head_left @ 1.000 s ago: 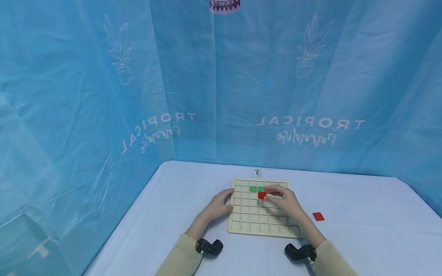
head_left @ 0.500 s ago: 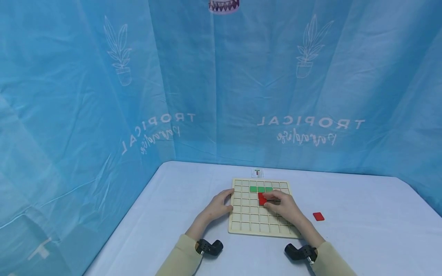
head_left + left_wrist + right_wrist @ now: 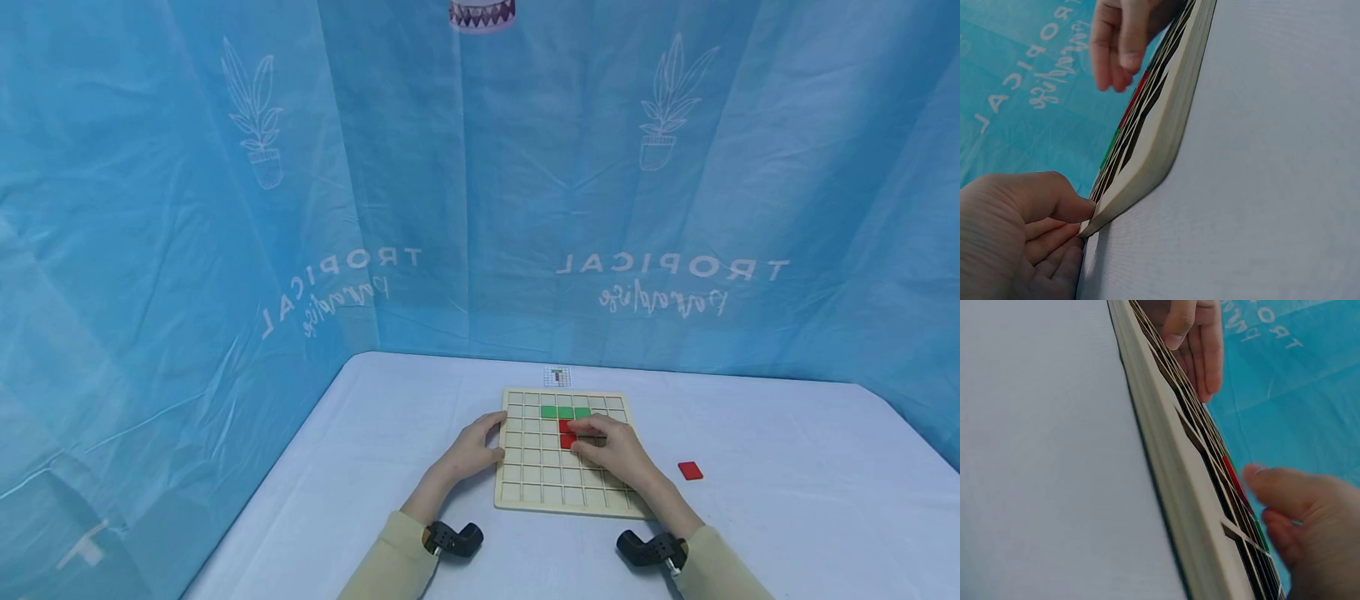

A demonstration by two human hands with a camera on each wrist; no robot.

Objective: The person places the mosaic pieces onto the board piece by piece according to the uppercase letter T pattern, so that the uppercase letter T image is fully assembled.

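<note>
A wooden grid board [image 3: 532,473] lies on the table. Three green tiles [image 3: 566,412] fill a row of its cells, and below the middle one are two red tiles [image 3: 567,442] in a column. My right hand [image 3: 618,452] hovers over the board, thumb and fingertips beside the red tiles; both wrist views show nothing between them. At the board's left edge rests my left hand [image 3: 468,447], its thumb and fingers touching the edge. In the left wrist view the left thumb [image 3: 1066,200] lies against the board's side.
Right of the board lies a loose red tile [image 3: 690,471]. Behind the board is a small card [image 3: 557,377] with a green and red pattern on a grid. A blue printed curtain [image 3: 510,200] hangs behind and left of the white-covered table [image 3: 795,475].
The right hand has brought a red tile down and toward me, into the cell below the other red tile, and let it go. My left hand has stayed at the board's edge.
</note>
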